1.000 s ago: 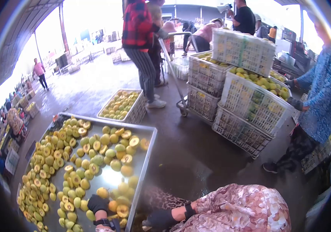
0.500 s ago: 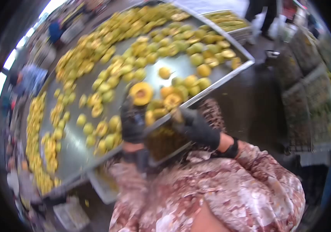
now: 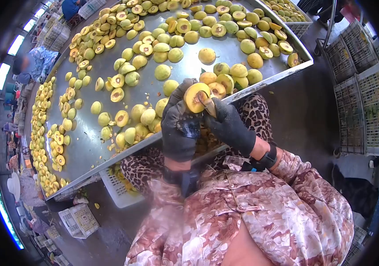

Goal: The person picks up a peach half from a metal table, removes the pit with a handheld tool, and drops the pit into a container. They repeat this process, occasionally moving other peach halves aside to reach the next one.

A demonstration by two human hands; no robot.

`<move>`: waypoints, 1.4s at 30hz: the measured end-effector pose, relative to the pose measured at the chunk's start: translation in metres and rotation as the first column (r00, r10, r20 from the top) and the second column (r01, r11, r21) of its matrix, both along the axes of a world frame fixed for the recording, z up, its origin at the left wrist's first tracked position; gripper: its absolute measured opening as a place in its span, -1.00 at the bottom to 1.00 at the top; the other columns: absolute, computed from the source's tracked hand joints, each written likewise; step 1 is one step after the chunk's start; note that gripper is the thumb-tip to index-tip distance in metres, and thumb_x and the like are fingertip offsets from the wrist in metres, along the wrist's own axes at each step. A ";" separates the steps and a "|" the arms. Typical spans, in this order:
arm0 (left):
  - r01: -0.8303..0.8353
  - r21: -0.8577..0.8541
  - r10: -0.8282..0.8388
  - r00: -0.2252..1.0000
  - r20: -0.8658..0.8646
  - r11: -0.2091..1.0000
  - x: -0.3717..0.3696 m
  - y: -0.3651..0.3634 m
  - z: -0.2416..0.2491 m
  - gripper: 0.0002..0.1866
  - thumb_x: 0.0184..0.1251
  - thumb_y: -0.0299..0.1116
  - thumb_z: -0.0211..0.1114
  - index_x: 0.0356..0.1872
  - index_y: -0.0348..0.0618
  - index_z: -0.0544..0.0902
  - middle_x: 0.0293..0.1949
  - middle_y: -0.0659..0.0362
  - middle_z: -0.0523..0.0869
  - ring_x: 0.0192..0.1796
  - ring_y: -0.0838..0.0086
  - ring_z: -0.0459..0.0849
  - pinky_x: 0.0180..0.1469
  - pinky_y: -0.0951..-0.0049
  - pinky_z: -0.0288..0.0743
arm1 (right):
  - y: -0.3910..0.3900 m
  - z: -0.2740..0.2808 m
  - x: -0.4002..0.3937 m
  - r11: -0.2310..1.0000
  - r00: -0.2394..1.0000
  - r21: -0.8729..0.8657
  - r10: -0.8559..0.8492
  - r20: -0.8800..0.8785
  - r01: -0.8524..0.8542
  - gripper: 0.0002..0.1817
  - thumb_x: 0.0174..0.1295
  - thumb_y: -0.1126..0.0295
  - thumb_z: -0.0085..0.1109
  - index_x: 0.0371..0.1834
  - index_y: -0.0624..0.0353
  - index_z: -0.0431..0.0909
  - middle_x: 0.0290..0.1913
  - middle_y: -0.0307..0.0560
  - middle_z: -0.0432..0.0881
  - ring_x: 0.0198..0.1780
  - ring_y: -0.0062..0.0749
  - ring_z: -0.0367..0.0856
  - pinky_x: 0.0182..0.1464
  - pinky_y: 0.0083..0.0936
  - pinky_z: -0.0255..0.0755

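My left hand (image 3: 180, 128), in a black glove, holds a halved yellow peach (image 3: 196, 96) with the cut face up. My right hand (image 3: 230, 126), also in a black glove, grips a small metal pitting tool (image 3: 208, 106) whose tip is at the peach half's pit. Both hands are raised over the near edge of a large metal tray (image 3: 260, 85). Whole and halved yellow-green peaches (image 3: 163, 71) lie spread across the tray. Floral sleeves cover my arms.
White plastic crates (image 3: 362, 111) with fruit stand stacked on the right. A small white basket (image 3: 116, 188) sits under the tray edge by my leopard-print lap. Another crate (image 3: 79, 220) lies on the wet floor. People (image 3: 34, 62) sit along the tray's far side.
My view dropped from the hall and the people to the tray. My hands came up from the tray's edge, the left with a peach half, the right bringing the tool to it.
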State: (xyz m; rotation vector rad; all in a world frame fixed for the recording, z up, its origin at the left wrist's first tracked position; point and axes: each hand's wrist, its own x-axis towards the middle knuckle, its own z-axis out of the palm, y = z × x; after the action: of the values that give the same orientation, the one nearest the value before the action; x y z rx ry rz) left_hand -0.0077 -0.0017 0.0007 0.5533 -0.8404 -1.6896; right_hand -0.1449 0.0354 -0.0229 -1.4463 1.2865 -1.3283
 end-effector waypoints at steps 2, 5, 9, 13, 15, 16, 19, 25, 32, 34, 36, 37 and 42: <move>-0.048 -0.023 0.051 0.993 0.110 0.999 -0.002 -0.001 -0.003 -0.59 0.67 -0.32 -0.01 0.37 -0.34 0.40 0.30 -0.02 0.53 0.32 0.29 0.54 0.42 0.32 0.45 | 0.001 -0.001 0.003 0.999 0.999 0.008 0.038 0.039 -0.039 -0.82 0.23 0.50 0.20 -0.15 0.31 0.49 -0.34 0.17 0.62 -0.32 -0.11 0.61 -0.23 -0.25 0.46; -0.082 0.046 0.086 0.992 -0.091 0.996 -0.006 0.001 -0.001 -0.65 0.67 -0.22 0.01 0.19 -0.28 0.51 0.20 0.00 0.59 0.21 0.31 0.60 0.35 0.32 0.49 | 0.000 0.001 0.007 0.997 0.997 -0.035 0.074 -0.029 -0.075 -0.80 0.26 0.48 0.23 -0.10 0.30 0.52 -0.32 0.11 0.64 -0.28 -0.30 0.62 -0.21 -0.30 0.48; -0.104 0.170 0.126 0.984 -0.127 0.980 -0.016 0.000 0.012 -0.62 0.67 -0.13 0.00 -0.21 -0.23 0.59 -0.07 0.08 0.71 -0.05 0.38 0.66 0.09 0.32 0.57 | 0.005 -0.007 0.006 0.979 0.981 0.066 0.193 0.024 -0.195 -0.74 0.28 0.44 0.28 0.00 0.29 0.58 -0.24 -0.02 0.69 -0.18 -0.47 0.61 -0.10 -0.37 0.52; -0.142 -0.418 0.368 0.765 0.529 0.897 -0.021 0.018 0.031 -0.51 0.71 -0.15 -0.10 -0.40 -0.27 0.57 -0.35 0.08 0.70 -0.28 0.33 0.70 -0.02 0.33 0.59 | 0.009 0.005 -0.012 0.843 0.820 0.037 0.512 0.255 -0.537 -0.53 0.29 0.44 0.30 0.26 0.23 0.48 0.11 -0.13 0.63 0.10 -0.49 0.55 0.18 -0.43 0.47; -0.083 -0.465 0.370 0.732 0.571 0.882 -0.017 0.027 0.036 -0.53 0.69 -0.19 -0.06 -0.42 -0.27 0.59 -0.37 0.10 0.71 -0.30 0.36 0.70 -0.10 0.35 0.58 | 0.011 0.003 -0.021 0.717 0.649 -0.041 0.653 0.391 -0.696 -0.42 0.29 0.43 0.30 0.38 0.20 0.37 0.29 -0.11 0.50 0.22 -0.46 0.47 0.26 -0.45 0.41; -0.061 -0.480 0.376 0.710 0.596 0.875 -0.015 0.031 0.036 -0.54 0.68 -0.21 -0.04 -0.42 -0.27 0.60 -0.39 0.12 0.72 -0.31 0.37 0.70 -0.14 0.36 0.58 | 0.012 0.002 -0.021 0.700 0.646 -0.030 0.674 0.358 -0.713 -0.42 0.29 0.43 0.31 0.38 0.18 0.38 0.29 -0.11 0.49 0.20 -0.45 0.48 0.25 -0.44 0.42; 0.006 -0.420 0.203 0.869 0.451 0.907 0.017 0.028 0.029 -0.68 0.66 -0.22 0.01 -0.23 -0.22 0.59 -0.31 0.16 0.71 -0.23 0.45 0.69 -0.14 0.40 0.59 | 0.013 0.006 -0.005 0.614 0.625 -0.191 0.781 0.001 -0.766 -0.59 0.30 0.44 0.29 0.22 0.12 0.54 0.06 -0.09 0.61 0.00 -0.49 0.58 0.10 -0.40 0.50; -0.009 -0.687 0.649 -0.319 0.691 0.727 0.220 0.073 0.027 -0.72 0.48 -0.22 0.22 -0.07 -0.25 0.66 -0.15 0.02 0.75 -0.09 0.21 0.70 0.11 0.22 0.56 | 0.011 -0.079 -0.002 0.798 0.525 0.316 0.583 -0.620 -0.513 -0.79 0.28 0.23 0.25 -0.13 0.04 0.73 -0.32 -0.02 0.73 -0.33 -0.13 0.71 -0.25 -0.23 0.55; 0.405 -0.799 0.892 -0.276 0.357 0.445 0.157 -0.083 0.020 -0.58 0.43 -0.10 0.28 0.19 -0.06 0.66 0.35 0.01 0.55 0.33 -0.10 0.48 0.36 -0.04 0.36 | -0.002 -0.118 -0.004 0.921 0.886 0.118 0.388 -0.254 -0.370 -0.81 0.24 0.33 0.14 -0.34 0.13 0.73 -0.30 0.05 0.72 -0.20 -0.02 0.71 -0.08 -0.18 0.56; 0.457 -0.782 0.847 0.104 0.521 0.425 0.068 -0.147 -0.007 -0.38 0.43 -0.08 0.25 0.41 -0.16 0.41 0.51 -0.03 0.27 0.51 0.01 0.23 0.50 0.03 0.14 | 0.007 -0.040 -0.032 0.830 0.806 0.307 0.541 -0.239 -0.466 -0.79 0.33 0.40 0.06 -0.16 0.16 0.71 -0.19 0.05 0.74 -0.12 -0.14 0.70 0.00 -0.24 0.53; 0.462 -0.696 0.455 0.533 0.713 0.549 -0.029 -0.171 -0.013 -0.30 0.39 -0.16 0.27 0.49 -0.23 0.34 0.60 -0.12 0.09 0.63 0.05 0.04 0.58 0.09 0.01 | 0.018 -0.047 -0.048 0.859 0.777 0.277 0.509 -0.369 -0.431 -0.80 0.34 0.36 0.12 -0.12 0.22 0.65 -0.26 0.02 0.68 -0.25 -0.17 0.62 -0.14 -0.31 0.48; 0.687 -0.520 0.579 0.175 0.796 0.508 -0.062 -0.186 -0.021 -0.28 0.36 -0.20 0.29 0.50 -0.23 0.33 0.61 -0.11 0.08 0.63 0.04 0.05 0.57 0.16 0.04 | 0.023 -0.054 -0.052 0.872 0.761 0.263 0.488 -0.428 -0.412 -0.79 0.35 0.34 0.15 -0.10 0.24 0.62 -0.29 0.00 0.66 -0.32 -0.18 0.58 -0.21 -0.34 0.45; 0.892 -0.347 0.575 0.127 0.808 0.291 -0.127 -0.274 -0.133 -0.41 0.10 -0.22 0.40 0.22 -0.06 0.55 0.36 -0.04 0.42 0.37 -0.06 0.37 0.43 0.04 0.27 | 0.052 -0.046 -0.079 0.976 0.913 0.171 0.193 -0.360 -0.138 -0.77 0.43 0.18 0.07 -0.25 0.10 0.56 -0.41 0.06 0.63 -0.41 -0.09 0.59 -0.29 -0.17 0.43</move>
State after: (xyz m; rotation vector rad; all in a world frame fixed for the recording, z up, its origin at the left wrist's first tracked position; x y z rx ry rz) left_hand -0.1343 -0.2754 -0.1319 0.5944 -2.9544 -0.2533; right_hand -0.2236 0.0879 -0.0691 -1.7208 1.4285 -0.8534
